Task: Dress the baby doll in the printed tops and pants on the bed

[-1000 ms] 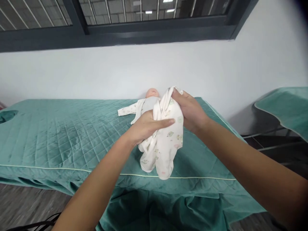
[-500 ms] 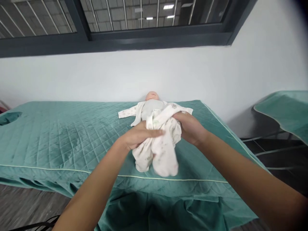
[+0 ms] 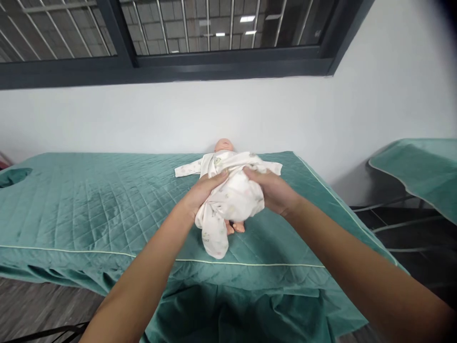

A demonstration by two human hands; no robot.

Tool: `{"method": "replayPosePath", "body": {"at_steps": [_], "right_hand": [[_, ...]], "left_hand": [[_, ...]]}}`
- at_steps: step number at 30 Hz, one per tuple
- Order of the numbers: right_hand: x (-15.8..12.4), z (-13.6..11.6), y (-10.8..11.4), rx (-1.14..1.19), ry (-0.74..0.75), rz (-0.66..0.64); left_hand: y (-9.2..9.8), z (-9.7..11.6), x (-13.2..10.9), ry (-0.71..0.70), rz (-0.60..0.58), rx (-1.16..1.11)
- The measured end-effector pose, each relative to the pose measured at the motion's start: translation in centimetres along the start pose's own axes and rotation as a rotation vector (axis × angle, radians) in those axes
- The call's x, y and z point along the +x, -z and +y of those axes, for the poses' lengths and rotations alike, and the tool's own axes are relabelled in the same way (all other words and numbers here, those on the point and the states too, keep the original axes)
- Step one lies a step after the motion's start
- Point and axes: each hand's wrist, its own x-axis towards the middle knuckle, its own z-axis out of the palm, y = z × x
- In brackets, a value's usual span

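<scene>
A baby doll (image 3: 224, 144) lies on its back on the green quilted bed, its head toward the wall and its bare feet (image 3: 235, 227) toward me. Its white printed top (image 3: 188, 168) has both sleeves spread out sideways. Over the doll's body I hold bunched white printed baby pants (image 3: 235, 193), which hide its trunk and most of its legs. My left hand (image 3: 203, 193) grips the left side of the pants, thumb on top. On the right side, my right hand (image 3: 273, 188) has its thumb on the cloth and its fingers partly hidden. One leg hangs down at the left.
The green quilted cover (image 3: 89, 205) has light piping along its edge and a hole (image 3: 14, 176) at the far left. Behind it stand a white wall (image 3: 143, 119) and a barred window (image 3: 214, 28). Another green-covered bed (image 3: 421, 166) is at the right.
Both hands have raised the pants slightly toward the doll's chest and turned the cloth. The doll's feet now show below it. One pants leg hangs where two hung before.
</scene>
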Motion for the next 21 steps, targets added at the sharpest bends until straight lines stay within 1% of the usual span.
{"method": "replayPosePath", "body": {"at_steps": [2,3,4,5,7,9,10,12,14,16,18,20,21], "right_hand": [[0.4,-0.2,0.0,0.073,0.072,0.058],[0.6,-0.2,0.0,0.102,0.076,0.059],[0.7,-0.2,0.1,0.134,0.070,0.057],[0.7,-0.1,0.2,0.165,0.060,0.060],[0.5,0.2,0.3,0.212,0.048,0.091],[0.1,0.9,0.4,0.230,0.010,0.128],[-0.2,1.5,0.4,0.228,-0.027,0.144],[-1.2,3.2,0.4,0.216,-0.111,0.156],[-2.5,5.3,0.3,0.197,-0.178,0.153],[-3.9,7.6,0.1,0.191,-0.236,0.162],[-5.4,9.7,0.1,0.155,-0.294,0.207],[-6.5,11.2,0.3,0.108,-0.333,0.275],[-6.9,11.7,0.5,0.084,-0.350,0.306]], "left_hand": [[0.4,-0.1,-0.3,0.150,-0.132,-0.005],[0.6,-0.2,-0.3,0.181,-0.160,-0.017],[0.7,-0.4,-0.2,0.164,-0.147,-0.037],[0.8,-0.5,0.0,0.112,-0.103,-0.060],[0.9,-0.8,0.7,-0.031,0.020,-0.093],[1.2,-1.1,1.5,-0.116,0.134,-0.049],[1.4,-1.3,1.9,-0.129,0.190,0.022],[2.0,-1.6,2.7,-0.126,0.270,0.273],[2.6,-1.9,3.4,-0.097,0.280,0.622],[2.7,-2.4,4.0,-0.043,0.202,0.958],[2.4,-3.1,4.4,0.018,0.085,1.220],[1.8,-4.0,4.6,0.065,-0.016,1.401],[1.3,-4.5,4.6,0.090,-0.045,1.466]]}}
